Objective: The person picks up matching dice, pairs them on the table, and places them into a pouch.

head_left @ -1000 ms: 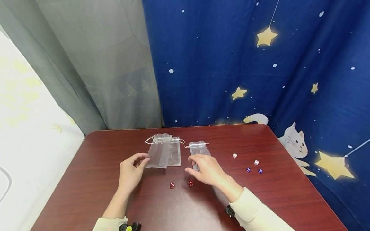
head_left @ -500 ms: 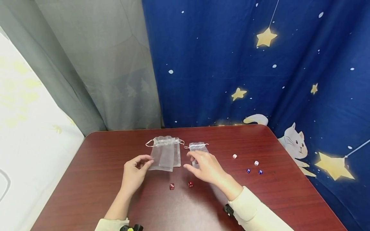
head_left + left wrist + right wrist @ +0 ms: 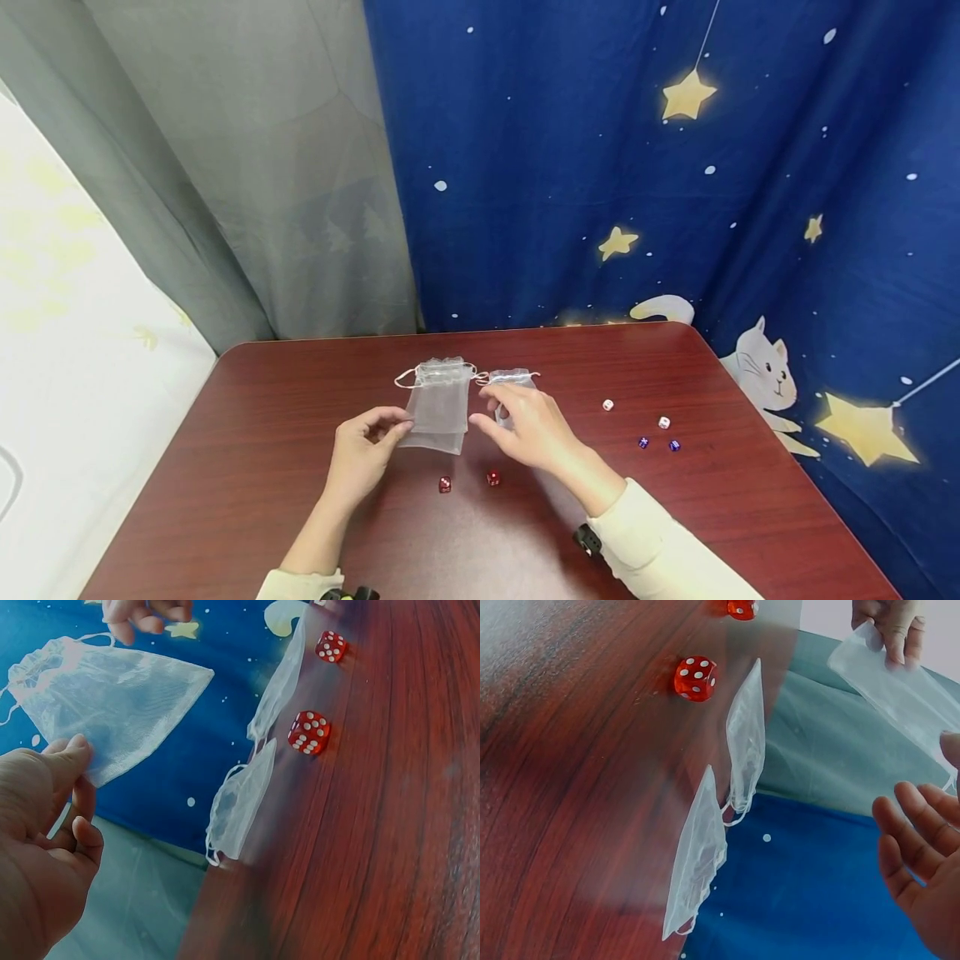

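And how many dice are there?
6: two red dice between the forearms, two white dice and two blue dice right of the right hand. More may be hidden.

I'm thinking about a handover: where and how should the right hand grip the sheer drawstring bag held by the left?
Probably a pinch on the free right edge, just below the gathered mouth, coming from the right. The sheer drawstring bag is thin and spread flat, the left hand pinches its left edge near the bottom, and the right hand hovers on the right side.

High forward-down head view, close wrist views — shared tabletop point(image 3: 480, 533)
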